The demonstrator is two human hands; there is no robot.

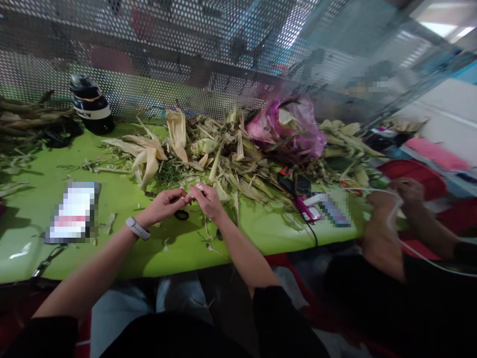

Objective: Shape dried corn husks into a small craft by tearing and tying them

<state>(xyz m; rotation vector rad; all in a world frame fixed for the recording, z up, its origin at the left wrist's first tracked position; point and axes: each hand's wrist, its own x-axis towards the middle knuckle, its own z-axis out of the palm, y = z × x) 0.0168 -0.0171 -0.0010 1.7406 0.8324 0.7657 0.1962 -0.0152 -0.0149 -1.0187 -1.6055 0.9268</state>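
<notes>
Head view: left hand (166,203) and right hand (208,200) meet fingertip to fingertip above the green table (122,251), close to its front edge. Both hands are narrowed to a pinch on one small pale husk piece (194,189), which sits between the two sets of fingertips. The left wrist carries a white watch (137,228). Just on the near side of the joined fingertips, a small black ring (181,215) lies flat on the table. Beyond both hands, a pile of husks (231,159) spreads across the table; its nearest leaves lie just beside the right hand. Farther beyond the right hand, a pink plastic bag (286,127) rests on the pile. Well to the left of the left hand lies a phone (74,211), screen up. Far beyond the left hand, a black bottle (91,104) stands against a perforated metal screen (149,49). Well to the right of the right hand, a second person's hands (409,190) are at a white cable (391,219); their grip cannot be told
</notes>
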